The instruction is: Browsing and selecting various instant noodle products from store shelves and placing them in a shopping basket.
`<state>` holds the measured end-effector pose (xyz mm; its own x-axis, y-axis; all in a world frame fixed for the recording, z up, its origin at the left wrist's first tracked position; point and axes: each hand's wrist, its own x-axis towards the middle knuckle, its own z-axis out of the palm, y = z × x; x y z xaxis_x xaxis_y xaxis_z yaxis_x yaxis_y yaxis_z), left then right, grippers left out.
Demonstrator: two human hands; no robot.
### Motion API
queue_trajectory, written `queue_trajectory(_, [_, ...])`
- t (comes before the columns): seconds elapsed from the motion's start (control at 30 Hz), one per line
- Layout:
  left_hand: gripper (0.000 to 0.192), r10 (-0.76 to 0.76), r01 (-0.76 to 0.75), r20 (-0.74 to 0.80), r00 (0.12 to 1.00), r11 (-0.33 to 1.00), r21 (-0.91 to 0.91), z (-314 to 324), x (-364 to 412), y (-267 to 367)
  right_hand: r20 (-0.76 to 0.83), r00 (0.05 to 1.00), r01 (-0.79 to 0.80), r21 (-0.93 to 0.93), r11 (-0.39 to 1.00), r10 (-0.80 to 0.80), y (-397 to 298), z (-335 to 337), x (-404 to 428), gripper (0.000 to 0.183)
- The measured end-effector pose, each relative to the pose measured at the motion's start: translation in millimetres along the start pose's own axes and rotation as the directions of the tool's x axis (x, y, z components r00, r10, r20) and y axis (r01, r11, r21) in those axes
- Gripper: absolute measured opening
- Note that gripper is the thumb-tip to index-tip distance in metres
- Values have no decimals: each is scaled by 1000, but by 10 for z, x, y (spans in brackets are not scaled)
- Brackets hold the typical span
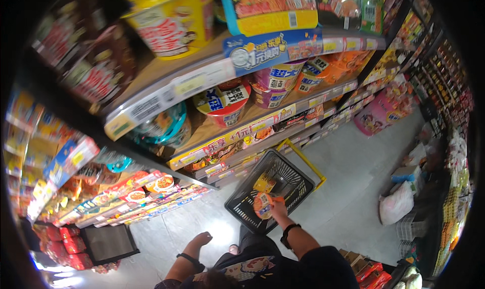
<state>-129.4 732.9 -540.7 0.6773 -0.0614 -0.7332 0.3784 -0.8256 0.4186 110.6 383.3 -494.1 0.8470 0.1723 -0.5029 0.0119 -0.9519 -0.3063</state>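
Note:
My right hand (279, 210) grips an orange instant noodle cup (262, 205) by its side, over the black plastic shopping basket (237, 208). The cup's printed round face is turned up towards me. In the basket lies a small yellow package (264, 183). The basket's yellow handle (307, 164) is folded out over the far side. Apart from the basket, my left hand (203, 238) hangs over the floor with its fingers curled and nothing visible in it.
Ahead stand store shelves with a red-rimmed noodle cup (223, 104), purple noodle cups (276, 80) and a yellow noodle tub (172, 25). A large pink bucket (382, 109) stands on the grey floor (341, 186). Red packages (72, 243) sit at the lower left; a white bag (396, 203) is at right.

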Motion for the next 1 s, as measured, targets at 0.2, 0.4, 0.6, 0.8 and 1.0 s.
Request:
queue_trajectory(0.2, [27, -8, -196, -449, 893, 893, -404, -298, -1068, 462, -193, 976, 204, 681, 703, -97, -766, -412, -1435, 23])
queue_trajectory(0.4, [73, 79, -559, -710, 700, 679, -476, -434, -2291, 1079, 112, 964, -48, 965, 258, -240, -1467, -676, -2527, 14])
queue_trajectory(0.6, [80, 338, -913, -848, 407, 170, -370, -374, -2917, 1293, 162, 886, -3, 939, 344, -434, -1602, -1047, -3644, 17])
queue_trajectory(0.8, [52, 253, -868, -830, 496, 158, -471, -421, -3452, 1655, -161, 737, 522, 752, 401, -657, -1534, -1234, -4311, 17])
queue_trajectory(1.0, [45, 166, -700, -689, 705, 4, -715, -428, -3616, 2044, -325, 727, 656, 589, 473, -604, -1442, -1320, -4518, 28])
